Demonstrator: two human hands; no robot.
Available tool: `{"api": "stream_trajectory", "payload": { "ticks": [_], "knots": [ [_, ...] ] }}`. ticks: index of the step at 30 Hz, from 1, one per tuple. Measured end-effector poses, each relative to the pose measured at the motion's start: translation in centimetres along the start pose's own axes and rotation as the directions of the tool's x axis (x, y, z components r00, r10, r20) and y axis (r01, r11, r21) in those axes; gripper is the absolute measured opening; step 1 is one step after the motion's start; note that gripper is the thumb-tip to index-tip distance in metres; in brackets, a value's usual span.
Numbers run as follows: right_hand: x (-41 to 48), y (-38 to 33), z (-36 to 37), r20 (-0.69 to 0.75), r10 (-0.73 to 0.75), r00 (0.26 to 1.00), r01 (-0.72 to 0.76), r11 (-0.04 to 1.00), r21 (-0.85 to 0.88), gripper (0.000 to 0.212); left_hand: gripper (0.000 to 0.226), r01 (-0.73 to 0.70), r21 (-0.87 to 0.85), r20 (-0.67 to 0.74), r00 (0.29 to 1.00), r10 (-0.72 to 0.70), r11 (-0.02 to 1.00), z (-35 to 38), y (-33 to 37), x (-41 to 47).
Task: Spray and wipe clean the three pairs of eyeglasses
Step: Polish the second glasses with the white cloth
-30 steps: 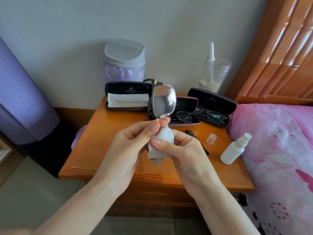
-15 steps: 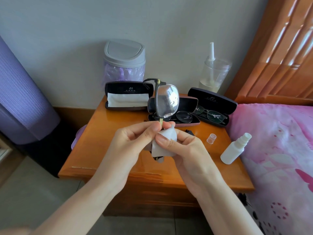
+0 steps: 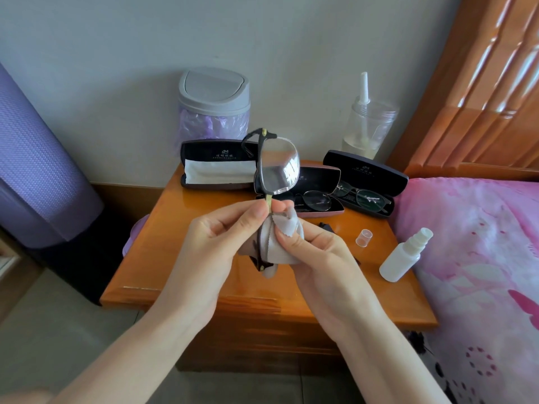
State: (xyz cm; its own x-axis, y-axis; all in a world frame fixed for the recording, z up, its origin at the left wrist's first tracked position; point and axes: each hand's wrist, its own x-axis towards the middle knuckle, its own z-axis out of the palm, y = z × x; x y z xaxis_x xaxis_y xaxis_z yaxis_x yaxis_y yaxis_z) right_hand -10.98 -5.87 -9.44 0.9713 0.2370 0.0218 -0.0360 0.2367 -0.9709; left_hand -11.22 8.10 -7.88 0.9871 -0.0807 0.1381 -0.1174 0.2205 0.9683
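I hold a dark-framed pair of eyeglasses (image 3: 278, 167) on end above the nightstand. One lens points up, the other is wrapped in a pale grey cloth (image 3: 280, 243). My left hand (image 3: 215, 246) pinches the frame at the bridge. My right hand (image 3: 318, 252) pinches the cloth around the lower lens. A second pair (image 3: 315, 201) lies in the open pink case (image 3: 320, 177). A third pair (image 3: 364, 196) lies in the open black case (image 3: 367, 174). The white spray bottle (image 3: 404, 256) lies uncapped at the right, its clear cap (image 3: 364, 237) beside it.
An open black case (image 3: 215, 164) with a white cloth stands at the back left of the wooden nightstand (image 3: 163, 252). Behind are a grey lidded bin (image 3: 214, 103) and a clear cup with a straw (image 3: 369, 126). A pink bed (image 3: 481, 258) borders the right.
The glasses have risen slightly and turned, showing more of the upper lens. My right hand's fingers have shifted on the cloth around the lower lens.
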Motion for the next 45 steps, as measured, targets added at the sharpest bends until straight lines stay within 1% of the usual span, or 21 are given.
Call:
{"api": "stream_trajectory", "payload": {
  "ticks": [2,5,7,11,15,19,22,23,25,27,30,33,39,45],
  "knots": [
    [0.14,0.05,-0.04,-0.026,0.038,0.999,-0.039,0.999,-0.023,0.026,0.025,0.014,0.007,0.012,1.000,-0.014,1.000,0.29,-0.02,-0.12],
    [0.25,0.35,-0.09,-0.086,0.063,0.994,-0.068,0.996,-0.065,0.034,0.023,0.016,0.035,0.003,1.000,-0.016,0.999,0.55,-0.18,-0.22],
    [0.23,0.53,0.00,-0.110,0.050,0.993,-0.059,0.995,-0.075,0.035,0.024,0.004,0.055,0.003,1.000,-0.005,0.998,0.49,-0.19,-0.18],
    [0.04,0.50,0.30,-0.104,0.002,0.995,-0.007,0.999,-0.049,0.034,0.025,-0.035,0.072,-0.009,0.999,0.036,0.997,0.41,-0.02,-0.12],
    [-0.09,0.43,0.37,-0.100,-0.036,0.994,0.033,0.999,-0.030,0.033,0.024,-0.034,0.063,-0.045,0.998,0.036,0.997,0.39,-0.03,-0.02],
    [-0.11,-0.08,0.11,-0.080,-0.014,0.997,0.009,0.998,-0.065,0.030,0.024,-0.025,0.044,-0.043,0.999,0.027,0.999,0.58,-0.03,-0.14],
    [-0.11,-0.25,0.07,-0.094,0.036,0.995,-0.045,0.995,-0.090,0.035,0.025,-0.015,0.058,-0.030,0.999,0.017,0.998,0.75,-0.07,-0.26],
    [-0.13,-0.24,0.04,-0.097,0.036,0.995,-0.046,0.994,-0.103,0.033,0.027,-0.008,0.062,-0.017,1.000,0.009,0.998,0.66,-0.13,-0.22],
    [-0.23,-0.33,0.10,-0.102,0.007,0.995,-0.020,0.991,-0.131,0.027,0.027,0.019,0.063,0.005,1.000,-0.020,0.998,0.42,-0.17,-0.09],
    [-0.25,-0.35,0.11,-0.112,-0.023,0.993,0.008,0.991,-0.131,0.026,0.025,0.025,0.077,0.011,1.000,-0.026,0.997,0.25,-0.14,0.02],
    [-0.13,-0.20,0.15,-0.121,-0.052,0.991,0.039,0.993,-0.113,0.032,0.026,0.001,0.077,0.020,1.000,-0.002,0.997,0.24,-0.15,0.04],
    [-0.08,-0.03,0.22,-0.118,-0.082,0.990,0.069,0.992,-0.107,0.036,0.028,0.002,0.093,-0.014,1.000,0.000,0.996,0.06,-0.28,0.16],
    [-0.32,0.17,0.65,-0.152,-0.071,0.986,0.059,0.995,-0.087,0.041,0.026,0.033,0.015,-0.027,0.999,-0.033,0.999,0.20,-0.43,0.20],
    [-0.62,0.12,0.64,-0.127,-0.064,0.990,0.047,0.991,-0.128,0.054,0.023,0.028,-0.091,-0.103,0.994,-0.037,0.995,0.39,-0.44,0.27]
  ]
}}
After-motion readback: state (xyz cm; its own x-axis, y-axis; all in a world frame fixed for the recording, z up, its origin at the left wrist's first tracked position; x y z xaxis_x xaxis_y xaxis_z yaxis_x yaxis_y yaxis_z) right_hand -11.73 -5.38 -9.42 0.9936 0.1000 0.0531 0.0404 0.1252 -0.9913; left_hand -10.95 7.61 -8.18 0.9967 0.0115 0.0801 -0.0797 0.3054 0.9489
